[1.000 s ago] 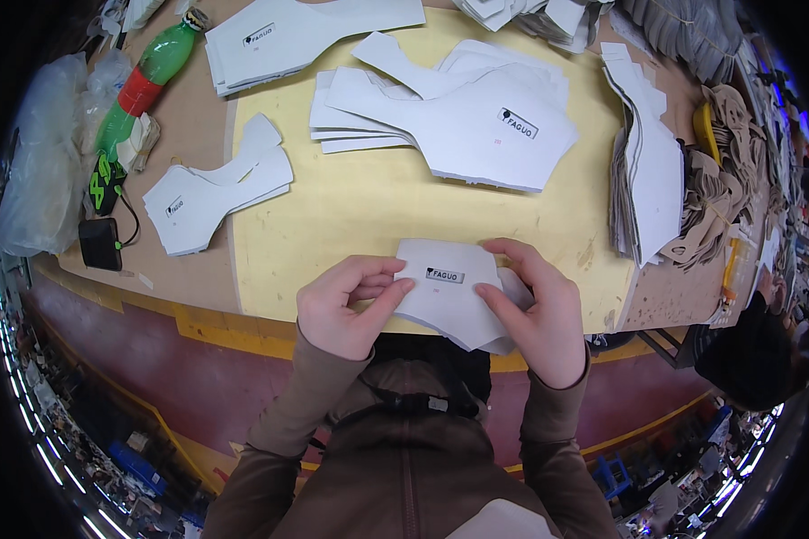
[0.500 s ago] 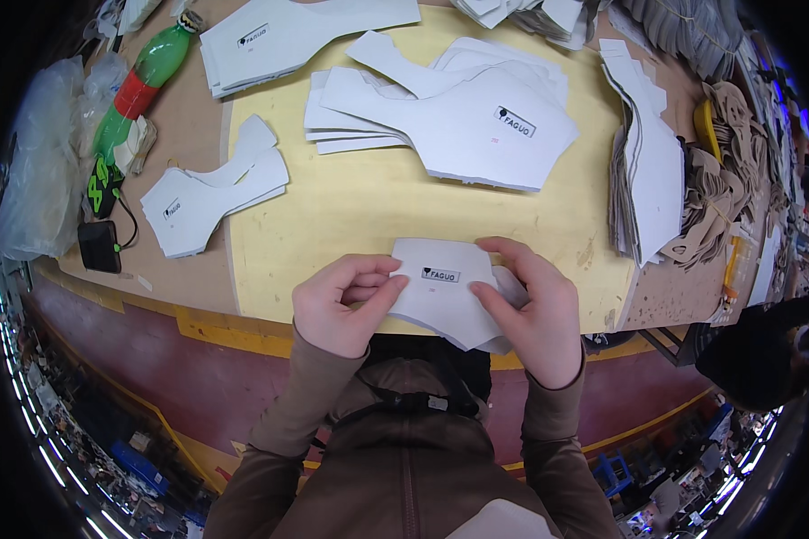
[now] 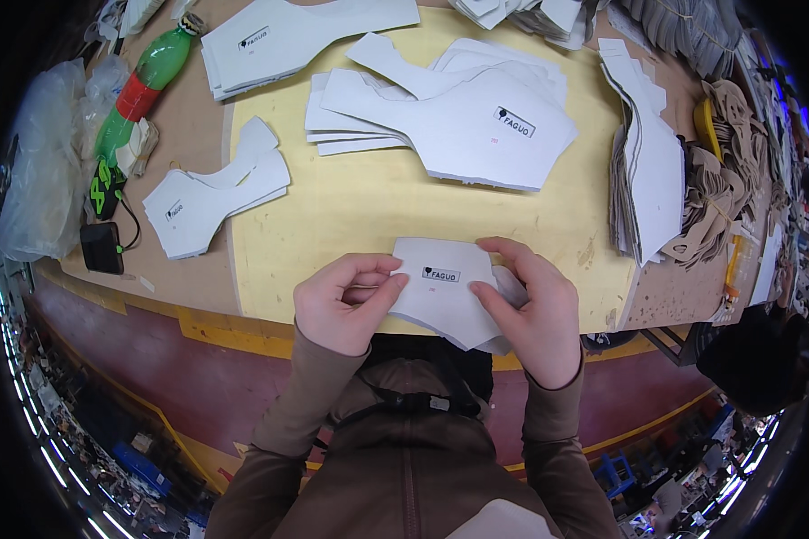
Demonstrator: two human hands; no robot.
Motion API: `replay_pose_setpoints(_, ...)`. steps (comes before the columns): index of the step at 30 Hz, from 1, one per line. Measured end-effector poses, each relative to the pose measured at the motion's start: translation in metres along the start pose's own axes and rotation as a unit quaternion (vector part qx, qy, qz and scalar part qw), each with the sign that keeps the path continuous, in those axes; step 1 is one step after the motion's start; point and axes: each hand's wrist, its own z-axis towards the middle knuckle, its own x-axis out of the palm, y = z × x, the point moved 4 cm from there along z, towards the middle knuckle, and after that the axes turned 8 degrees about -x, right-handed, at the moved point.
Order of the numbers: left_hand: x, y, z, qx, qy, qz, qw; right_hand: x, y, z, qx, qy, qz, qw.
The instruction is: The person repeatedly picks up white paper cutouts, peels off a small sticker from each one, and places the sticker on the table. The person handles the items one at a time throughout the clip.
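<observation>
At the table's near edge I hold a white cut shoe-upper piece point(image 3: 440, 301) with a dark printed label on its face. My left hand point(image 3: 346, 296) pinches its left edge between thumb and fingers. On the other side my right hand point(image 3: 539, 305) grips the right edge, thumb on top, with part of the piece curling under the palm. Beyond lies a large stack of similar white pieces point(image 3: 476, 117), its top one bearing the same kind of label. A smaller pile of white pieces point(image 3: 202, 211) rests to the left.
Another white stack point(image 3: 288, 40) lies at the back left. Upright white pieces point(image 3: 647, 162) stand right, beside bundled brown cut pieces point(image 3: 715, 202). A green bottle point(image 3: 157, 67), clear plastic bags point(image 3: 45, 171) and a black device point(image 3: 102, 248) occupy the left. Yellow sheet point(image 3: 324, 207) covers the table's middle.
</observation>
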Motion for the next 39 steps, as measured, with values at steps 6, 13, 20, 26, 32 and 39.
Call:
replay_pose_setpoints(6,0.001,0.000,0.000,-0.006,-0.004,-0.009,1.000,0.000,-0.001,-0.002,0.020,0.009,-0.009,1.000)
replay_pose_setpoints(13,0.001,-0.001,-0.001,-0.003,-0.008,0.002,1.000,0.002,0.009,-0.001,-0.034,-0.044,-0.063,0.996)
replay_pose_setpoints(20,0.002,-0.002,-0.003,0.007,-0.009,0.006,1.000,0.006,0.021,-0.006,-0.098,-0.057,-0.161,0.980)
replay_pose_setpoints(26,0.002,-0.005,-0.004,0.034,-0.015,0.035,0.999,0.005,0.020,-0.010,-0.100,-0.078,-0.172,0.977)
replay_pose_setpoints(32,0.002,-0.005,-0.004,0.041,-0.018,0.040,0.998,0.011,0.023,-0.014,-0.167,-0.079,-0.185,0.965)
replay_pose_setpoints(39,0.002,-0.004,-0.004,0.041,-0.019,0.043,0.998,0.015,0.023,-0.018,-0.210,-0.090,-0.206,0.952)
